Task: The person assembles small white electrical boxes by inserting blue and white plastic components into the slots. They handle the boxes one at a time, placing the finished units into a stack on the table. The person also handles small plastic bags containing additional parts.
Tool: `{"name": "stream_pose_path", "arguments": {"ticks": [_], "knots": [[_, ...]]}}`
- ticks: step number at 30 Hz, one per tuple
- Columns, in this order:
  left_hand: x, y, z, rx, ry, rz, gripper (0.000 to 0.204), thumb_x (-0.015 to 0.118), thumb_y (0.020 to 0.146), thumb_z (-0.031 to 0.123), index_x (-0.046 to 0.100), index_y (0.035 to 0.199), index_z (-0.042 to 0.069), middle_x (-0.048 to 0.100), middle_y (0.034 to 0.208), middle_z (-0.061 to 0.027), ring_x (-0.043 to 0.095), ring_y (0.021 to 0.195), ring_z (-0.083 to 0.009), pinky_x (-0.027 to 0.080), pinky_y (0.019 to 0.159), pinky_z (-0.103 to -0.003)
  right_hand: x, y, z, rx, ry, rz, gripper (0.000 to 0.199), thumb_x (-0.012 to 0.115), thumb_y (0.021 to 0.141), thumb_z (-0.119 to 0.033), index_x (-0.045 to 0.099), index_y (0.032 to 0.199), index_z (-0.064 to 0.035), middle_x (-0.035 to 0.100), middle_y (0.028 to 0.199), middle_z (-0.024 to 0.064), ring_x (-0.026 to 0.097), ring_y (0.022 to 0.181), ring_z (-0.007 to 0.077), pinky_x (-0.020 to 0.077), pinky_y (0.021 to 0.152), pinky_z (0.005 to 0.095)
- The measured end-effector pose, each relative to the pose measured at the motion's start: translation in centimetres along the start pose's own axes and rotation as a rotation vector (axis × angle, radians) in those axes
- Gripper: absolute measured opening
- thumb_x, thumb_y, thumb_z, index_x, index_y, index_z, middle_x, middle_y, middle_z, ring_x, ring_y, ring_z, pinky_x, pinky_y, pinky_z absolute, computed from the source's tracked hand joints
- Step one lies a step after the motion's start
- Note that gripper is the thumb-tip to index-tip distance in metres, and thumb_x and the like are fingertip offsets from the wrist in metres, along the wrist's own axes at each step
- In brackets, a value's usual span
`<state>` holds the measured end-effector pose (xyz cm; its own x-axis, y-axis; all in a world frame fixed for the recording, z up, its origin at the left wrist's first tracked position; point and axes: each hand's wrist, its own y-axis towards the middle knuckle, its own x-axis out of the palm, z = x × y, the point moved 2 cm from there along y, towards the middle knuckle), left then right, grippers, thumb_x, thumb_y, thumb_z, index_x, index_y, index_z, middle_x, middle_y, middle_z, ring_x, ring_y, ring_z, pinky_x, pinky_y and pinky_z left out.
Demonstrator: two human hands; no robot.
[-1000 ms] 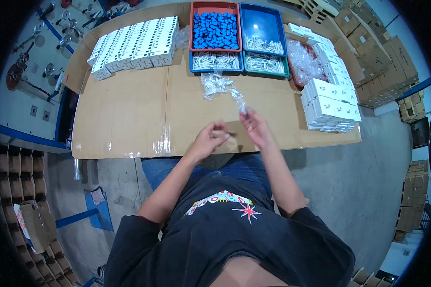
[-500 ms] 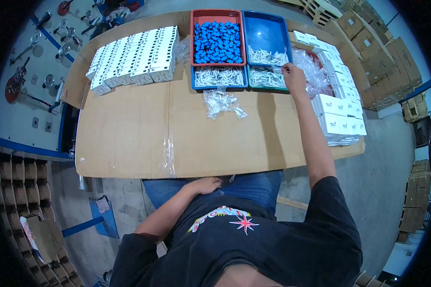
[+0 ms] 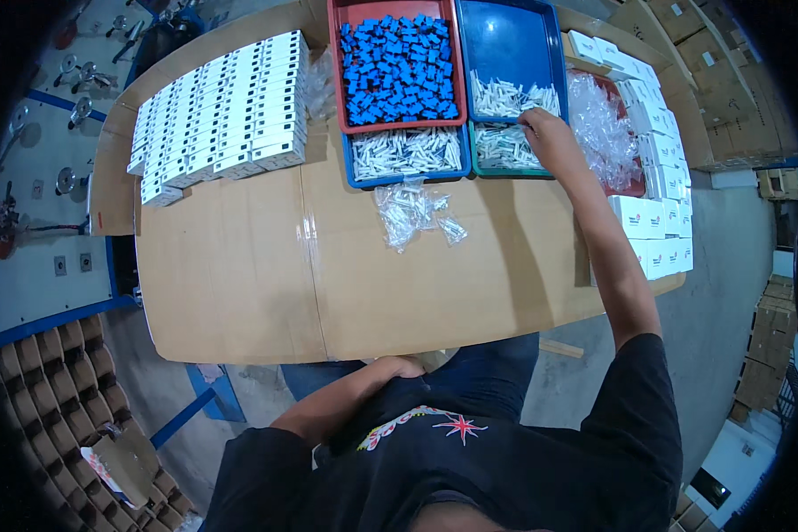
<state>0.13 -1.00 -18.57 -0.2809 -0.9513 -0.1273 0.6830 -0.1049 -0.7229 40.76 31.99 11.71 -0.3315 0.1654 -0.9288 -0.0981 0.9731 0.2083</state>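
My right hand [image 3: 545,135] reaches far across the cardboard-covered table [image 3: 266,275] into the green tray [image 3: 496,168] of small white parts, fingers curled down among them; what it holds is hidden. My left hand [image 3: 397,366] rests close to my body at the table's near edge, fingers folded, with nothing visible in it. A small pile of clear plastic bags [image 3: 412,208] lies on the table in front of the trays.
A red tray of blue parts [image 3: 397,66], a blue tray with white parts [image 3: 510,62] and a blue tray of white pieces [image 3: 405,152] line the far edge. Rows of white boxes [image 3: 222,106] lie at the left; more white boxes [image 3: 661,208] and clear bags [image 3: 605,129] at the right.
A second ago both hands worked together at the near edge. My right hand then reached to the far trays and now sits in the green tray; my left hand dropped to my lap.
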Motion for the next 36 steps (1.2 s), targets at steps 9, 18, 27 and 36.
{"name": "stream_pose_path", "arguments": {"ticks": [9,18,27,36], "knots": [[9.3,3.1,-0.3,-0.077,0.152,-0.267,0.052,0.063,0.093,0.042,0.063,0.134,0.009,0.060,0.141,-0.0143,0.056,0.130,-0.0351,0.046,0.109,-0.046,0.5,-0.9,-0.3,0.174,0.013,-0.022,0.015,0.061,0.092,-0.005,0.069,0.104,-0.0045,0.066,0.102,0.0156,0.066,0.094,0.0385,0.0524,0.081,0.0463],[7.2,-0.9,3.0,0.000,-0.136,-0.045,0.041,0.066,0.094,0.034,0.065,0.125,0.007,0.059,0.138,-0.0204,0.059,0.120,-0.0406,0.048,0.100,-0.051,-1.9,-3.0,-2.2,0.432,0.037,0.153,0.011,0.069,0.091,-0.010,0.070,0.100,-0.0052,0.068,0.092,0.0151,0.064,0.080,0.0314,0.0509,0.071,0.0389],[3.3,-1.0,7.3,-0.016,-0.265,0.064,0.031,0.051,0.100,0.026,0.065,0.123,0.009,0.069,0.112,-0.0250,0.068,0.101,-0.0385,0.054,0.087,-0.050,-5.9,-7.2,2.3,0.456,0.128,0.068,0.012,0.071,0.089,-0.005,0.070,0.101,-0.0050,0.070,0.094,0.0143,0.067,0.080,0.0271,0.0526,0.070,0.0364],[-1.3,-3.4,7.4,-0.211,-0.179,0.304,0.039,0.053,0.102,0.036,0.063,0.131,0.011,0.070,0.116,-0.0193,0.068,0.106,-0.0337,0.055,0.085,-0.051,-13.2,-6.0,11.9,0.495,0.067,0.165,0.017,0.069,0.091,-0.011,0.072,0.106,-0.0054,0.072,0.098,0.0131,0.067,0.076,0.0252,0.0529,0.075,0.0351]]}}
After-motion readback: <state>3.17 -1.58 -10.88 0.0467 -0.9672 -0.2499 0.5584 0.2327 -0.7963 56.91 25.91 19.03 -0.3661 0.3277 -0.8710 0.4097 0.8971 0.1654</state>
